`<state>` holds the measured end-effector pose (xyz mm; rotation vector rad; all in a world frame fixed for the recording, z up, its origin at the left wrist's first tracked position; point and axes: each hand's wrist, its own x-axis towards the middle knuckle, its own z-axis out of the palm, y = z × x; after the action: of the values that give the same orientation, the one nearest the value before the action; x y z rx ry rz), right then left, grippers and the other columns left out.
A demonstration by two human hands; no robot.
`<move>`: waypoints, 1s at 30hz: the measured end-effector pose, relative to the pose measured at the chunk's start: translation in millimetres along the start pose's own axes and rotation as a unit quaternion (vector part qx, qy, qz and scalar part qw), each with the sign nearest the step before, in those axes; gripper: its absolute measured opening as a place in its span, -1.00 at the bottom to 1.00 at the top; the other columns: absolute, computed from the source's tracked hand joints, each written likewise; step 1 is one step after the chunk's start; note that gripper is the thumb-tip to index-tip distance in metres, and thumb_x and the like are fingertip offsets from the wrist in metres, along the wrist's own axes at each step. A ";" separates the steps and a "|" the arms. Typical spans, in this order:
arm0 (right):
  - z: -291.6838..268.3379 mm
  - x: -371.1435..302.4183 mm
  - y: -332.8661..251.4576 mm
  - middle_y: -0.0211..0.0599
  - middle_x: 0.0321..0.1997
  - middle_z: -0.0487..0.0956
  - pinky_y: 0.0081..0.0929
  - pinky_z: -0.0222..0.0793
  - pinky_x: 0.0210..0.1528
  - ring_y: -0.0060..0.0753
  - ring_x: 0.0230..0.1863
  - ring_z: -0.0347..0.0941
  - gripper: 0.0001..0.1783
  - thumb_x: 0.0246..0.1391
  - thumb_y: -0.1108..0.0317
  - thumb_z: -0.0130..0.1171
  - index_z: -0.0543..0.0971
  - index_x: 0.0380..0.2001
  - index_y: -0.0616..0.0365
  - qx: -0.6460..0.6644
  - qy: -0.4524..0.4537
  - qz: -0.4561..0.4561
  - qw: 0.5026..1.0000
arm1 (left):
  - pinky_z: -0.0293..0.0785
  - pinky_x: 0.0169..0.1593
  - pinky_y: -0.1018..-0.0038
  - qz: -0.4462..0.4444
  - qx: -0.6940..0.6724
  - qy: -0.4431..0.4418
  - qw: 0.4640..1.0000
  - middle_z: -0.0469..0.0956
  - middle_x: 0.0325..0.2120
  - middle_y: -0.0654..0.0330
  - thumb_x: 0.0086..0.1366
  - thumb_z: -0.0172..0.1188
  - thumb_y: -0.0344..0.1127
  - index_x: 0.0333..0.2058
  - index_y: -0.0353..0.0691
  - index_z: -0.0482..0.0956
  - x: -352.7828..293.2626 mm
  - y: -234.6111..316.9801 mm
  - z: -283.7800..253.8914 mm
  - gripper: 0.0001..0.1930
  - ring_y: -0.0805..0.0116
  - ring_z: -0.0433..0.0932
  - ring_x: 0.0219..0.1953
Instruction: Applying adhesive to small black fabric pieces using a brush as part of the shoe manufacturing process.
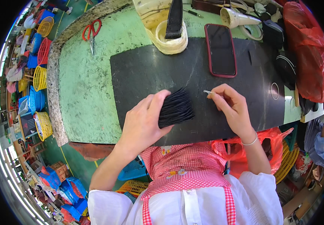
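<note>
My left hand (pixel 146 116) is closed around a thick stack of thin black pieces (pixel 176 108), their layered edges fanned slightly and facing right. The stack is held over a black mat (pixel 139 71) on the green tabletop. To its right, my right hand (pixel 231 107) pinches a small whitish, shiny piece (pixel 207 92) between thumb and forefinger. That piece points toward the stack, with a gap between them. It is too small to tell its kind. The remaining fingers of my right hand are curled in.
A phone in a red case (pixel 221 50) lies beyond my right hand. Red-handled scissors (pixel 92 34) rest at the far left. A pale round holder (pixel 171 39) with a black strap stands at the back. A red plastic bag (pixel 308 52) and a thin ring (pixel 275 91) are at the right.
</note>
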<state>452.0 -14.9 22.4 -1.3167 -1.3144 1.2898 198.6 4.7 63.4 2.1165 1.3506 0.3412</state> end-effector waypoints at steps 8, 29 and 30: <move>9.1 -13.0 -6.4 -0.61 -0.56 0.41 -0.72 -0.09 -0.60 -0.86 -0.62 0.04 -0.83 0.35 0.37 0.03 0.53 -0.20 0.26 0.183 -0.076 0.117 0.973 | 0.34 0.21 0.38 -0.012 -0.570 -0.070 0.818 0.49 0.07 0.11 -0.22 0.61 -0.21 0.20 -0.44 0.27 -21.2 -41.0 21.3 0.00 0.34 0.46 0.11; -15.1 -11.1 -32.1 -0.37 -0.60 0.51 -0.61 0.37 -0.50 -0.66 -0.65 0.36 -0.44 0.31 0.01 -0.01 0.46 0.10 0.30 0.552 -0.100 0.072 0.825 | 0.44 0.14 0.30 -0.034 -0.426 -0.033 0.903 0.58 -0.03 0.08 -0.17 0.55 -0.35 0.18 -0.25 0.31 3.3 -3.6 18.5 -0.13 0.21 0.57 0.03; -16.2 -7.4 -41.9 -0.38 -0.64 0.49 -0.58 0.38 -0.50 -0.62 -0.67 0.37 -0.34 0.29 -0.06 0.00 0.40 0.17 0.32 0.413 -0.125 0.084 0.898 | 0.50 0.07 0.29 0.026 -0.249 -0.005 0.968 0.60 -0.06 0.06 -0.12 0.53 -0.33 0.18 -0.16 0.30 9.9 7.2 17.6 -0.15 0.15 0.62 -0.02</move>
<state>463.8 -17.0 66.4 -0.6729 -0.6518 1.8991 217.3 5.2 52.9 1.7283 1.0658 0.6198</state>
